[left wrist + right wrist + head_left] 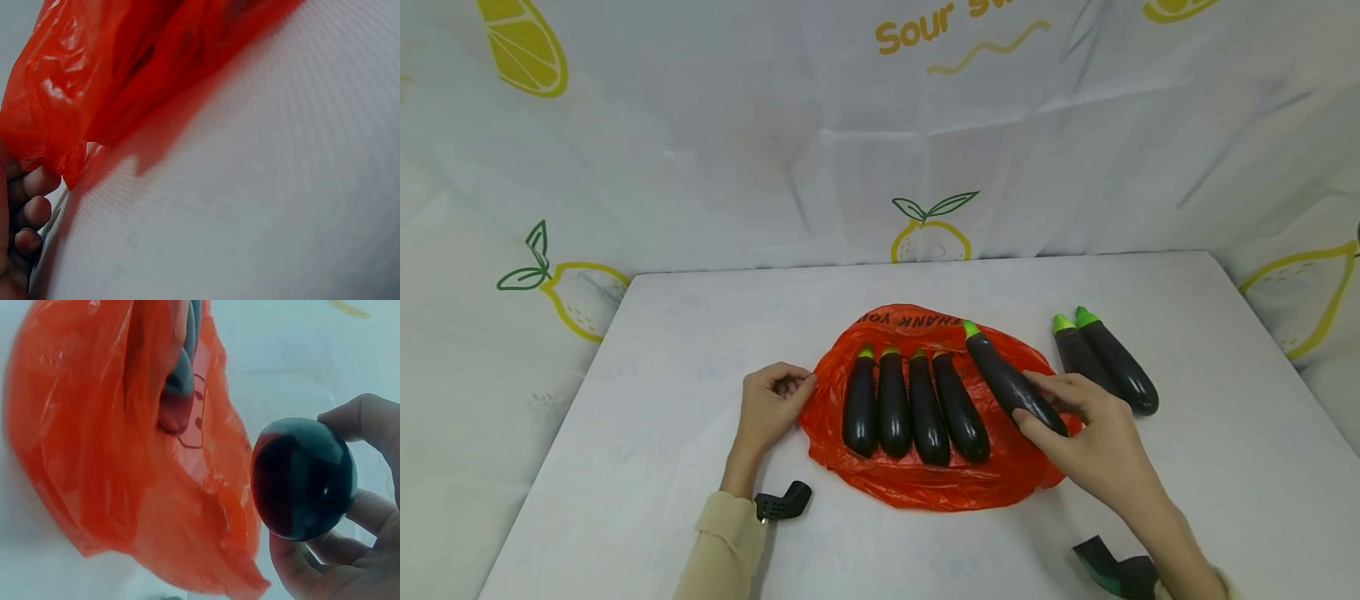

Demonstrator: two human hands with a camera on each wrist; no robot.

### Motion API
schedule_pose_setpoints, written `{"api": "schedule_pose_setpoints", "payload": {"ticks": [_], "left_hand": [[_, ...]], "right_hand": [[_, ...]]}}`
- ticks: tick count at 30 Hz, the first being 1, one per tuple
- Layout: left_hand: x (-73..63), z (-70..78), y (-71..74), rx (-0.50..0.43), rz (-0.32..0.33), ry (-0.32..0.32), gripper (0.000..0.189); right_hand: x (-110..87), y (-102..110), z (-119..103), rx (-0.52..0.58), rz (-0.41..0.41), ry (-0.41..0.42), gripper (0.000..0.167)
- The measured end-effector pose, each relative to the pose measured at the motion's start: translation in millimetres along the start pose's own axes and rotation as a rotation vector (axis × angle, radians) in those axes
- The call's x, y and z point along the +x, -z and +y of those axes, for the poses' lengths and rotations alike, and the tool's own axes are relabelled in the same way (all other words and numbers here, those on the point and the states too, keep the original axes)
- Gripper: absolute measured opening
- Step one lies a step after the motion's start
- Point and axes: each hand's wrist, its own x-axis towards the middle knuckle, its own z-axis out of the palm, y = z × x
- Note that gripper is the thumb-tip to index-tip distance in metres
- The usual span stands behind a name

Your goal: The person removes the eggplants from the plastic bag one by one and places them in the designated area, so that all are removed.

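A red plastic bag (895,492) lies spread on the table with several dark eggplants (893,404) side by side on it, green stem ends toward the back. My left hand (773,404) pinches the bag's left edge; in the left wrist view its fingers (37,212) are curled beside the gathered red plastic. My right hand (1093,425) grips another eggplant (1003,375) near its thick end, holding it slantwise over the right side of the bag. The right wrist view shows the rounded end of this held eggplant (306,481) between thumb and fingers.
Two more eggplants (1112,362) lie together on the white table (700,333), right of the bag. Behind the table hangs a white cloth (715,167) printed with lemons. Black wrist devices (784,502) sit at both wrists.
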Motion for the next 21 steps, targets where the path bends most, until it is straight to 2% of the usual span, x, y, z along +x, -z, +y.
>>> {"api": "schedule_pose_setpoints", "payload": {"ticks": [11, 21], "left_hand": [[-0.8, -1.0, -0.5, 0.001, -0.004, 0.002, 0.006], [-0.4, -0.3, -0.7, 0.028, 0.005, 0.026, 0.005]], "right_hand": [[0.9, 7.0, 10.5, -0.019, 0.092, -0.007, 0.044], [0.7, 15.9, 20.2, -0.025, 0.133, -0.007, 0.042]]}}
